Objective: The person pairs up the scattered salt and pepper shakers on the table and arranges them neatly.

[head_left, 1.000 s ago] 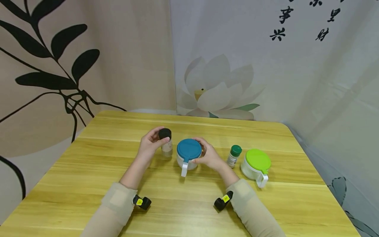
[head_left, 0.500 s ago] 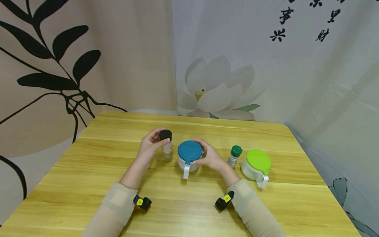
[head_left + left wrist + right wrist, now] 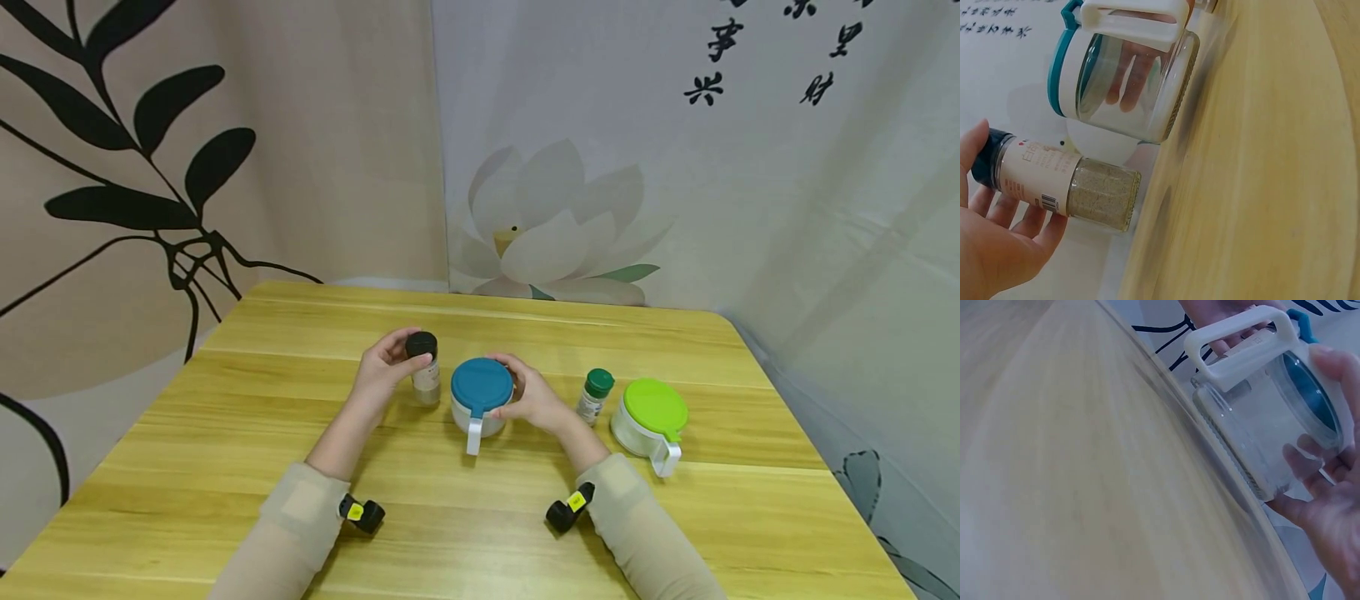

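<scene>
My left hand [image 3: 384, 367] holds a seasoning bottle [image 3: 1072, 178] by its black cap, with thumb on one side and fingers on the other. The bottle is upright, clear glass with a pale label and greyish-brown powder at its bottom. To its right, my right hand [image 3: 531, 395] grips a clear glass jar [image 3: 1254, 419] around its side. This jar has a blue lid [image 3: 482, 383] and a white handle [image 3: 474, 435] facing me. Through the glass in the left wrist view, the right fingers show behind it, and the jar looks empty.
Right of my right hand stands a small green-capped bottle [image 3: 594, 395]. Beside it is a second handled jar [image 3: 637, 432] with a lime-green lid. All are on a wooden table [image 3: 465, 533], with printed curtains [image 3: 352, 150] behind its far edge.
Both the seasoning bottle and the blue-lidded jar have shifted very slightly toward me, still held. The green-capped bottle and lime-lidded jar stay in place.
</scene>
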Demonstrator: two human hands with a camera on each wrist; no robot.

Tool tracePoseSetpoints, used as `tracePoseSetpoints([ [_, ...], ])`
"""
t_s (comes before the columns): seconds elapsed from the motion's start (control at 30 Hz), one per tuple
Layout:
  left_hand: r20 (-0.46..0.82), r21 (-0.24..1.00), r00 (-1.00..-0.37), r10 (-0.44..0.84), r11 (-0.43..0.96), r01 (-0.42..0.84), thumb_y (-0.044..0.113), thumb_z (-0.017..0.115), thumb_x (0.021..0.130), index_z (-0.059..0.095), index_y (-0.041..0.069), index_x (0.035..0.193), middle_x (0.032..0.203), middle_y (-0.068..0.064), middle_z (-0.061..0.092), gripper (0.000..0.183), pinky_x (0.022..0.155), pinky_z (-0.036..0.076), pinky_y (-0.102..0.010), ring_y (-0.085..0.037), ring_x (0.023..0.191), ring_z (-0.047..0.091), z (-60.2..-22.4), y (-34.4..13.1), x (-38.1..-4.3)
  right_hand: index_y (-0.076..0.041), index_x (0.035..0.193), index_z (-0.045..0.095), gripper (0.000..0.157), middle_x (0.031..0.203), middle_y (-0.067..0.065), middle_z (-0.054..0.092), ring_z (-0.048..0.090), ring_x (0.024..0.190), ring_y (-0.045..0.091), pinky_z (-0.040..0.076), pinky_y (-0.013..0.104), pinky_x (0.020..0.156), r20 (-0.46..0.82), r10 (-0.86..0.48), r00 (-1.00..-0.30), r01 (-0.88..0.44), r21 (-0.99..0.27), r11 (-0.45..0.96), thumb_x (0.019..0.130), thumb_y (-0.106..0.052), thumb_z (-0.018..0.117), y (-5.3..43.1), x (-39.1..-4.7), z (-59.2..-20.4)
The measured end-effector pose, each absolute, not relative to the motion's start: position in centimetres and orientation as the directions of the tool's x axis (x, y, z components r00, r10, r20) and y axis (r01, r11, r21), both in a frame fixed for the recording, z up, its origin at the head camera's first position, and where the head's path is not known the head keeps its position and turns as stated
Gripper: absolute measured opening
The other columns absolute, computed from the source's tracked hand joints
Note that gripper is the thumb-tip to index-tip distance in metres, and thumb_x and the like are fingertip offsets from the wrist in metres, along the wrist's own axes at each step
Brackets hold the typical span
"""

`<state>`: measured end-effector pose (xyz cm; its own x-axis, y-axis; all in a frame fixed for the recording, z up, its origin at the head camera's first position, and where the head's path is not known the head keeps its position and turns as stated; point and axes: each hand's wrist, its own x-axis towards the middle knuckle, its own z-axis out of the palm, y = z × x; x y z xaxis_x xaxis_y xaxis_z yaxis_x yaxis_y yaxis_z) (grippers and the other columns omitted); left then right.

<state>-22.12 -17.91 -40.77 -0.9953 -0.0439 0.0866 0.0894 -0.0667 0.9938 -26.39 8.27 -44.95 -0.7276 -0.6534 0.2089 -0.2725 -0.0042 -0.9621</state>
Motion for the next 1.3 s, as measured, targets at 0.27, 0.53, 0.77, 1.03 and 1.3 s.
tracePoseSetpoints([
  [0.27,0.080,0.994,-0.996,-0.031,-0.076,0.082,0.008,0.073,0.086,0.053,0.001,0.131,0.120,-0.010,0.062,0.050,0.100,0.037,-0.038,-0.021,0.105,0.057,-41.02,-18.03,-22.24,0.003,0.143,0.033,0.082,0.139,0.021,0.040,0.041,0.124,0.037,0.038,0.050,0.100,0.172,-0.655,-0.736,-0.250,-0.968,0.027,0.072,0.014,0.073,8.17,-26.34,-44.67],
  [0.53,0.077,0.994,-0.997,-0.022,-0.076,0.078,0.008,0.073,0.085,0.053,0.003,0.130,0.121,-0.011,0.061,0.050,0.100,0.037,-0.038,-0.022,0.107,0.056,-41.25,-18.07,-22.31,0.005,0.144,0.032,0.083,0.140,0.023,0.039,0.041,0.125,0.037,0.040,0.047,0.099,0.176,-0.665,-0.725,-0.243,-0.970,0.007,0.071,0.016,0.071,8.09,-26.41,-44.96],
  [0.77,0.071,0.995,-0.997,-0.016,-0.070,0.072,0.008,0.073,0.085,0.053,0.002,0.130,0.122,-0.013,0.060,0.050,0.099,0.038,-0.038,-0.023,0.108,0.055,-41.46,-18.09,-22.40,0.000,0.144,0.035,0.082,0.140,0.019,0.041,0.043,0.123,0.034,0.043,0.042,0.096,0.191,-0.663,-0.724,-0.244,-0.970,-0.013,0.072,0.011,0.074,8.10,-26.31,-45.31],
  [1.03,0.070,0.995,-0.997,-0.019,-0.068,0.071,0.007,0.072,0.086,0.053,0.002,0.131,0.121,-0.011,0.062,0.049,0.101,0.036,-0.040,-0.023,0.108,0.055,-41.44,-18.05,-22.22,-0.001,0.143,0.036,0.083,0.138,0.018,0.042,0.044,0.122,0.035,0.044,0.045,0.096,0.198,-0.669,-0.717,-0.257,-0.966,-0.011,0.072,0.004,0.078,8.08,-26.36,-45.51],
  [1.3,0.070,0.995,-0.997,-0.025,-0.071,0.072,0.006,0.073,0.085,0.053,0.003,0.130,0.119,-0.010,0.063,0.049,0.100,0.037,-0.039,-0.022,0.106,0.056,-41.38,-18.12,-22.13,0.000,0.144,0.035,0.083,0.139,0.018,0.041,0.044,0.123,0.035,0.044,0.044,0.096,0.207,-0.664,-0.718,-0.261,-0.965,-0.019,0.072,0.005,0.077,8.09,-26.25,-45.44],
])
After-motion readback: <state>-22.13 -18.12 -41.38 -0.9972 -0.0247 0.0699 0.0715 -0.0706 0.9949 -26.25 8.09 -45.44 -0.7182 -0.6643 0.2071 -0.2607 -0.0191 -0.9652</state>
